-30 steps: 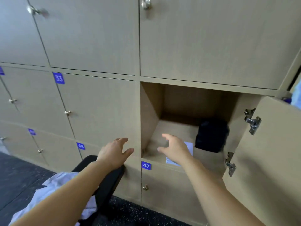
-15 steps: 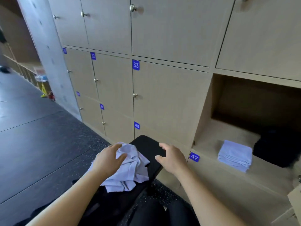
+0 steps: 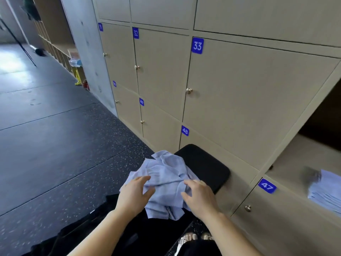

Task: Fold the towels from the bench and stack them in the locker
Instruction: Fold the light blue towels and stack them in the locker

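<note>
A crumpled pile of pale lilac towels (image 3: 166,174) lies on the black padded bench (image 3: 206,163) in front of the lockers. My left hand (image 3: 134,194) rests on the pile's left side with fingers spread. My right hand (image 3: 198,196) touches its right side, fingers apart. Neither hand grips a towel. At the right edge stands the open locker (image 3: 302,159) above label 47. A neat stack of folded lilac towels (image 3: 326,191) lies on the locker's floor, partly cut off by the frame.
Closed beige locker doors (image 3: 249,93) numbered 32, 33, 48 and 49 fill the wall behind the bench. Dark speckled flooring (image 3: 64,145) stretches to the left. A concrete pillar (image 3: 86,52) stands far left. My sandalled feet (image 3: 195,237) show below the bench.
My view swung left from the open locker to the bench. Both hands came down from the locker opening onto the towel pile; the right hand reached it last.
</note>
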### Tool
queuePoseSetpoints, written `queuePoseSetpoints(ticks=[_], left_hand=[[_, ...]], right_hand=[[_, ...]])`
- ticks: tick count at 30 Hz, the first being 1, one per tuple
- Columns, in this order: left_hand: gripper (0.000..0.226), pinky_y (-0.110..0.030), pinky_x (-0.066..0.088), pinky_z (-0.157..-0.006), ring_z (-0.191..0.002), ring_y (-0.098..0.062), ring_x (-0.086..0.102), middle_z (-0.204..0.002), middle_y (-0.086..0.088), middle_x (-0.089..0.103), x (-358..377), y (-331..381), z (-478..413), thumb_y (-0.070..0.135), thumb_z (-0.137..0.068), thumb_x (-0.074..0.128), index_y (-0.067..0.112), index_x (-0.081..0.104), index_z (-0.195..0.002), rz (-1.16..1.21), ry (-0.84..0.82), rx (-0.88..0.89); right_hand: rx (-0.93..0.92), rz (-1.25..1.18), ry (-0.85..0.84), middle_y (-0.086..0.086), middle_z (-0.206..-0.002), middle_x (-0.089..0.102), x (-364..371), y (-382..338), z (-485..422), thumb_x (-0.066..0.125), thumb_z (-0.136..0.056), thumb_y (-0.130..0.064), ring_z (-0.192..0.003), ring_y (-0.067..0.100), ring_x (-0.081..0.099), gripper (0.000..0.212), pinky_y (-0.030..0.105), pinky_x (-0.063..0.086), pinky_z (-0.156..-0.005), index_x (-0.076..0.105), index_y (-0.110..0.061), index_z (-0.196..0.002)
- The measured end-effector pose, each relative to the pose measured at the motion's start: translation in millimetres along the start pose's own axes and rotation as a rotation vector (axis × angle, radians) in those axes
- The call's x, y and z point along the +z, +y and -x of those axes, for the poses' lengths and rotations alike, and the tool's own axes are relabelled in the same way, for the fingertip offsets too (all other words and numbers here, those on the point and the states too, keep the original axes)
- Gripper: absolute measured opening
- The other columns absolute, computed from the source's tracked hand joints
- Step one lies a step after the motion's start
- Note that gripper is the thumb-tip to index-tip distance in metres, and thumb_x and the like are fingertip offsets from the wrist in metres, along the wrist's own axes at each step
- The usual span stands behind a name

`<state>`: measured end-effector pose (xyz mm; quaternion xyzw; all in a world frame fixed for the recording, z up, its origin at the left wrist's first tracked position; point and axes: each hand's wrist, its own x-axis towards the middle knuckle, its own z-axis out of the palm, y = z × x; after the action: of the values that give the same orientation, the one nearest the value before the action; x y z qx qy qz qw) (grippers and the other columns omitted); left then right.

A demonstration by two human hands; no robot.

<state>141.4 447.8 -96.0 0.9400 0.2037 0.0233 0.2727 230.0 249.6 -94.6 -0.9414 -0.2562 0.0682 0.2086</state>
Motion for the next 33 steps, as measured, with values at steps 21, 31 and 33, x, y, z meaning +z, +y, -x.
queuePoseSetpoints(ticks=[21,31,33], left_hand=[[0.045,-0.031,0.04,-0.094,-0.107,-0.011,0.061,-0.101,0.014,0.069,79,-45,-74,0.062,-0.079,0.064,0.032,0.054,-0.112,0.114,0.175,-0.416],[0.018,-0.03,0.048,-0.069,-0.063,-0.003,0.056,-0.069,0.013,0.064,60,-30,-86,0.015,-0.074,0.074,0.025,0.06,-0.069,0.542,0.263,-0.213],[0.023,-0.019,0.043,-0.061,-0.059,0.0,0.052,-0.065,0.015,0.063,45,-21,-87,0.002,-0.077,0.073,0.021,0.061,-0.071,0.584,0.283,-0.135]], right_hand=[[-0.352,0.192,-0.2,0.002,-0.127,0.052,100,-27,-154,0.044,-0.092,-0.016,-0.121,0.025,0.043,0.026,0.034,0.032,-0.098,0.05,-0.016,-0.116],[-0.306,-0.002,-0.176,-0.001,-0.146,0.041,82,-32,-161,0.028,-0.073,-0.022,-0.14,0.019,0.024,0.076,0.033,0.022,-0.112,0.028,-0.021,-0.149],[-0.262,-0.16,-0.124,0.003,-0.141,0.045,64,-39,-159,0.029,-0.07,-0.024,-0.137,0.02,0.029,0.078,0.031,0.023,-0.112,0.034,-0.022,-0.148]])
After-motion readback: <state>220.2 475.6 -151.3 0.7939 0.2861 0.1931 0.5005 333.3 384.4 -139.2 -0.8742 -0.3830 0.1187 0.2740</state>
